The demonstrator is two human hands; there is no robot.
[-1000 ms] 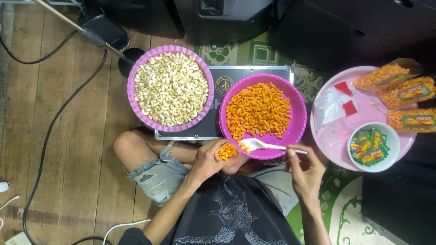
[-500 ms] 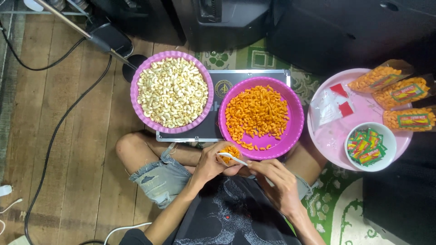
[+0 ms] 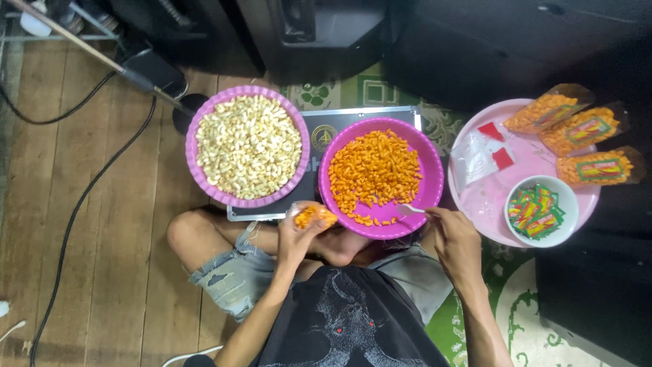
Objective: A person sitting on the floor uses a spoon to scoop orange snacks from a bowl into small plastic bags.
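Observation:
My left hand (image 3: 297, 239) holds a small clear bag of orange snacks (image 3: 314, 216) just below the gap between the two bowls. My right hand (image 3: 456, 238) grips a white plastic spoon (image 3: 411, 209) whose tip rests inside the near right part of the magenta bowl of orange snacks (image 3: 382, 175). Left of it stands a purple bowl of pale puffed snacks (image 3: 248, 145). Both bowls rest on a flat dark case (image 3: 319, 139).
A pink tray (image 3: 485, 197) at the right carries three filled snack bags (image 3: 583, 129), red-and-clear empty bags (image 3: 483, 155) and a white bowl of small green packets (image 3: 540, 211). Black cables (image 3: 81, 194) cross the wooden floor on the left. Dark furniture stands behind.
My right hand has swung the spoon from over the small bag back to the right, into the magenta bowl. My left hand still holds the bag at the same spot.

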